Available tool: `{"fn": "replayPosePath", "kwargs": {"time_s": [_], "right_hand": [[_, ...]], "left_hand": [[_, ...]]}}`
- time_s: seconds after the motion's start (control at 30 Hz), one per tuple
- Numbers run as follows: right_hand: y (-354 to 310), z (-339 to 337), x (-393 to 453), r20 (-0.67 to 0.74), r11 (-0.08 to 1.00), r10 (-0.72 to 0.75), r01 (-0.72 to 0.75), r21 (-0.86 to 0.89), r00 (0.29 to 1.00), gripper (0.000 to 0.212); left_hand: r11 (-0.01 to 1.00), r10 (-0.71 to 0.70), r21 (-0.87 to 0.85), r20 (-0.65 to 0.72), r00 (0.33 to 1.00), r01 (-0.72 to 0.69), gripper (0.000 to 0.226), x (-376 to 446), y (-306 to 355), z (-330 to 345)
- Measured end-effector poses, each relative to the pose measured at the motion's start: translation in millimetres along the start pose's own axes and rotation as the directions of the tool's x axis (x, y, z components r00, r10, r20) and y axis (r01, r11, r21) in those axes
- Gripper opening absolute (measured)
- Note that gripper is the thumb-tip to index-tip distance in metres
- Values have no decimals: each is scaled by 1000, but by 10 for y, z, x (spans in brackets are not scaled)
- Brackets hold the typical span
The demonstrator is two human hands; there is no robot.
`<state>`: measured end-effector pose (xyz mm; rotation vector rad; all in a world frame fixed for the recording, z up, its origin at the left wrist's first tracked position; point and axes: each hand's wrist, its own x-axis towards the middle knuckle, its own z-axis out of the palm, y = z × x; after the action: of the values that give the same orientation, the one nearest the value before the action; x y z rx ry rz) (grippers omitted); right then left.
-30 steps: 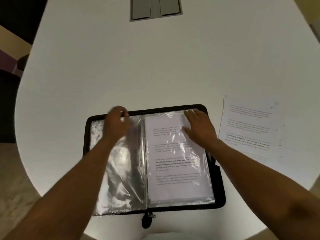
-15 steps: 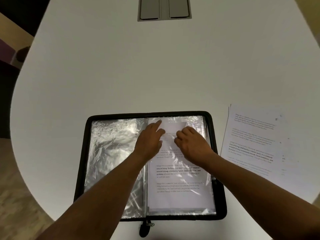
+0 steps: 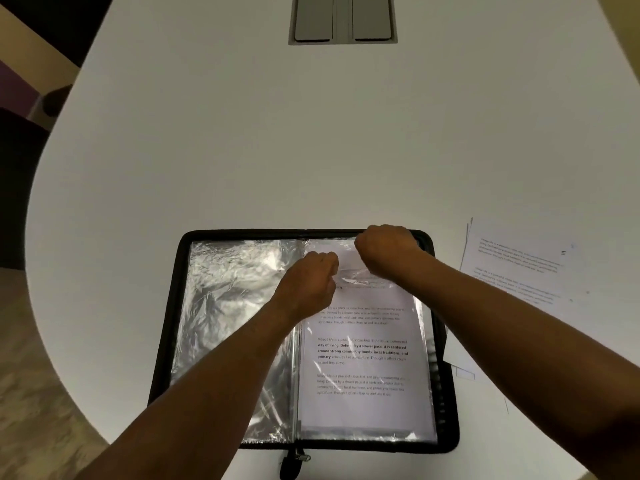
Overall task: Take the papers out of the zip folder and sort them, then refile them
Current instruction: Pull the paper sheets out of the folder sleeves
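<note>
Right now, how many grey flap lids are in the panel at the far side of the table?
2. The left lid and the right lid lie side by side in the panel; their far ends are cut off.

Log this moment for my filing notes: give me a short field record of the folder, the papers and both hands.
folder: black zip folder lying open on the white table
left page: clear sleeve, no paper visible in it
right page: printed sheet in a sleeve
left hand: pinching the sleeve's top
right hand: curled at the sheet's top edge
loose papers: right of folder
</note>
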<state>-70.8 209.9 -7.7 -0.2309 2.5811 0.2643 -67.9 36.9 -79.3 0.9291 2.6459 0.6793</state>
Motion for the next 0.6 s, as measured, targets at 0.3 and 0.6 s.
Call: {"fn": "replayPosePath", "kwargs": {"time_s": [0.3, 0.6], "right_hand": [[-46, 6, 316, 133, 993, 108, -102, -52, 985, 29], [146, 113, 409, 179, 981, 180, -165, -100, 967, 27]], "left_hand": [[999, -49, 1, 90, 995, 49, 11, 144, 173, -6], [995, -92, -39, 113, 989, 96, 23, 316, 270, 116]]}}
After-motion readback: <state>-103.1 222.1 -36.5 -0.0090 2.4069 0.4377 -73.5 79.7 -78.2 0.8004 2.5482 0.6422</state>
